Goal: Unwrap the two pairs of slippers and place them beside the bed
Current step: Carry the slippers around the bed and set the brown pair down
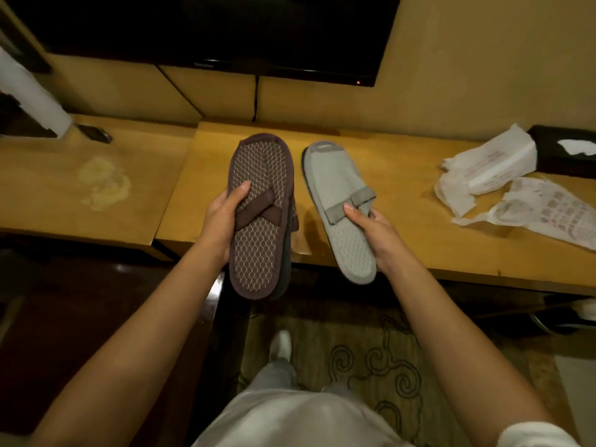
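Observation:
My left hand (222, 217) grips a flat brown pair of slippers (261, 175) with a pale lattice pattern, thumb on top near the crossed strap; a second dark sole shows under its right edge. My right hand (371, 227) holds a light grey pair of slippers (335, 175) by its side, thumb beside the grey strap. Both pairs hang over the front edge of the wooden desk (403, 175), toes pointing away from me. Two torn white wrappers (490, 169) lie on the desk to the right. No bed is in view.
A dark television (225, 30) hangs on the wall above the desk. A lower wooden table (38, 188) with a pale stain stands to the left. A black tissue box (567, 150) sits far right. Patterned carpet (371, 356) and my legs are below.

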Tool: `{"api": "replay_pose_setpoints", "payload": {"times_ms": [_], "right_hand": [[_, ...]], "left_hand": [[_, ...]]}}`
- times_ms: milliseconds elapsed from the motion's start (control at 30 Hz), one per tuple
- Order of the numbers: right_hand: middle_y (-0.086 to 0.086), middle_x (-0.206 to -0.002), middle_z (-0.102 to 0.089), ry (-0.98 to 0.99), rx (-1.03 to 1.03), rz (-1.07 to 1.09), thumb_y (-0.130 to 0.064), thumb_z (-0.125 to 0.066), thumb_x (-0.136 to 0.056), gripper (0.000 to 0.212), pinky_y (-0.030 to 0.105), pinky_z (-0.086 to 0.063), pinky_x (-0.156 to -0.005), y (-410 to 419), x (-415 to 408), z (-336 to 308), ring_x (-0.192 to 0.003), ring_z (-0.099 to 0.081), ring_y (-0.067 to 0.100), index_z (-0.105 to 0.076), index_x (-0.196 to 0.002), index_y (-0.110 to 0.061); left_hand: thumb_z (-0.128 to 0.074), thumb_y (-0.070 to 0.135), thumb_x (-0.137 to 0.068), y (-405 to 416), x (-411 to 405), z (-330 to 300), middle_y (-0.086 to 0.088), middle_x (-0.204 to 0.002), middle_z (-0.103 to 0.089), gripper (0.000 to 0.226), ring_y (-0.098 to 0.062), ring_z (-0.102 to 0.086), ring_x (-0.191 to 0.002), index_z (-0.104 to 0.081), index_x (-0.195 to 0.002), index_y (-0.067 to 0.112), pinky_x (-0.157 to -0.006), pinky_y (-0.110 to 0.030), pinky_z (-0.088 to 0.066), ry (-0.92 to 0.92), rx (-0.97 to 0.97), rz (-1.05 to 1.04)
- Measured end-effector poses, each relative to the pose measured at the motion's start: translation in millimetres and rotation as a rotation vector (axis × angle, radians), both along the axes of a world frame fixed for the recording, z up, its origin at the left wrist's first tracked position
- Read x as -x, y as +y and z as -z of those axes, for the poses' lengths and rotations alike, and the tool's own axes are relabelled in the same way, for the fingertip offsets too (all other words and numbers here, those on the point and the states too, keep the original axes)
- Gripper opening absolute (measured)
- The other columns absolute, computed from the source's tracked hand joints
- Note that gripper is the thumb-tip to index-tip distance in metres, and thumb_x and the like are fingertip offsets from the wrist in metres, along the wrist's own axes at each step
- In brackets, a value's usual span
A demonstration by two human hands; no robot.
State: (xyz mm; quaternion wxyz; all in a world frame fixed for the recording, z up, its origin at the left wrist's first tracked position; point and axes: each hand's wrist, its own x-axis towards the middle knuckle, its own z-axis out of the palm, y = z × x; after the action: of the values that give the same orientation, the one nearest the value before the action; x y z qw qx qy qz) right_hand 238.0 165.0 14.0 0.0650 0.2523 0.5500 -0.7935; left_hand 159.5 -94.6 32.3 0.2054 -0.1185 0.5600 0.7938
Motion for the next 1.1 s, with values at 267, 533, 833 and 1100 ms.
{"api": "replay_pose_setpoints", "payload": {"times_ms": [267, 533, 833, 1100], "right_hand": [[0.005, -0.109, -0.075, 0.068, 0.096, -0.358, -0.016, -0.071, -0.085, 0.036, 0.043, -0.057, -0.084, -49, -26, -8, -0.099, -0.072, 0.025, -0.066, -0.12, -0.015], [0.001, -0.12, -0.074, 0.116, -0.016, -0.786, -0.015, -0.074, -0.087, 0.036, 0.042, -0.055, -0.093, -190, -91, -21, -0.111, -0.07, 0.023, -0.067, -0.123, -0.02], [0.002, -0.115, -0.073, 0.092, -0.12, -1.143, -0.024, -0.078, -0.083, 0.042, 0.045, -0.056, -0.084, -385, -198, -34, -0.107, -0.069, 0.025, -0.066, -0.123, -0.021], [-0.005, -0.112, -0.073, 0.138, -0.094, -1.26, -0.02, -0.079, -0.084, 0.036, 0.029, -0.055, -0.078, -564, -309, -43, -0.102, -0.069, 0.013, -0.065, -0.117, -0.024]], "left_hand": [[-0.063, 0.028, -0.097, -99, -102, -10, -0.02, -0.125, -0.067, 0.045, -0.032, -0.07, -0.099, -0.057, -0.135, 0.005, -0.088, -0.046, -0.059, 0.097, 0.089, -0.342], [-0.064, 0.023, -0.096, -176, -310, -18, -0.014, -0.125, -0.069, 0.038, -0.031, -0.069, -0.111, -0.058, -0.133, 0.013, -0.093, -0.046, -0.056, 0.113, 0.058, -0.835], [-0.069, 0.027, -0.093, -314, -505, -9, -0.011, -0.126, -0.069, 0.047, -0.033, -0.066, -0.115, -0.058, -0.136, 0.012, -0.095, -0.048, -0.054, 0.106, 0.052, -1.295], [-0.063, 0.027, -0.097, -464, -628, -37, -0.01, -0.125, -0.07, 0.042, -0.029, -0.068, -0.113, -0.058, -0.135, 0.011, -0.091, -0.042, -0.057, 0.156, 0.12, -1.427]]}}
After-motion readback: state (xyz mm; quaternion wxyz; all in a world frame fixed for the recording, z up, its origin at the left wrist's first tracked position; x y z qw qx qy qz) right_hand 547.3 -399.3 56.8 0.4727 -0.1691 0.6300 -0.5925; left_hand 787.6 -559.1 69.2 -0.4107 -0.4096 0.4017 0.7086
